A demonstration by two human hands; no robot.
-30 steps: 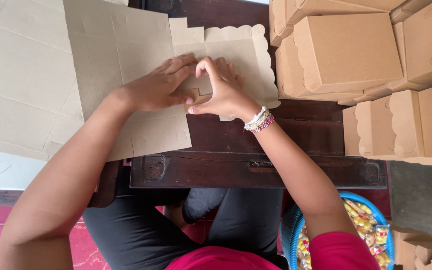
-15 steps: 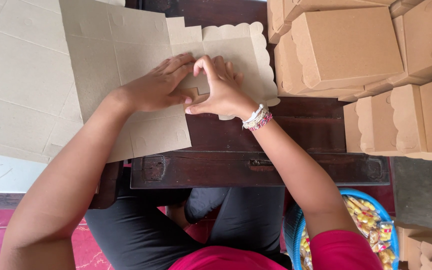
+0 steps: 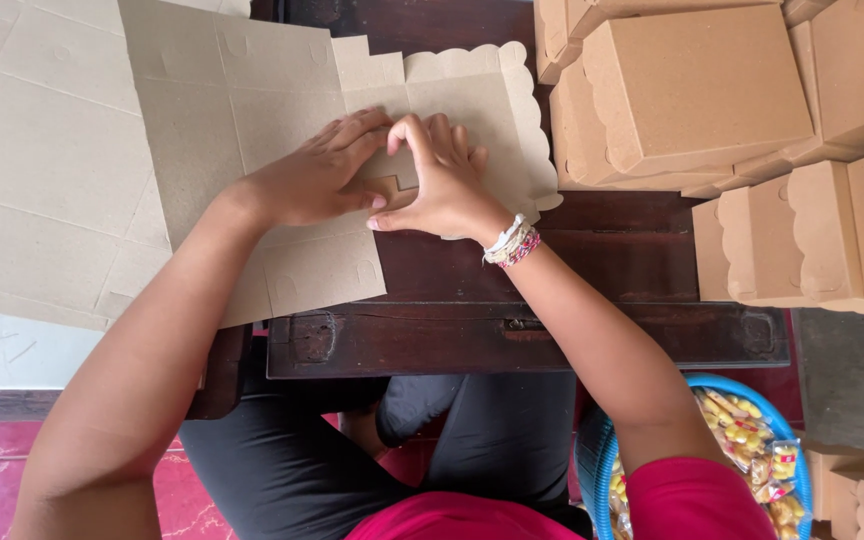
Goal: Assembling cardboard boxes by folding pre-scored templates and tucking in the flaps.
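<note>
The flat cardboard sheet (image 3: 232, 120) lies on the dark table (image 3: 552, 330), its left part overhanging the table's edge. The left hand (image 3: 317, 180) presses flat on the sheet, fingers spread, gripping nothing. The right hand (image 3: 437, 185), just beside it, pinches a small tab of the sheet. Folded boxes (image 3: 697, 90) crowd the table's right side; its near edge is bare.
</note>
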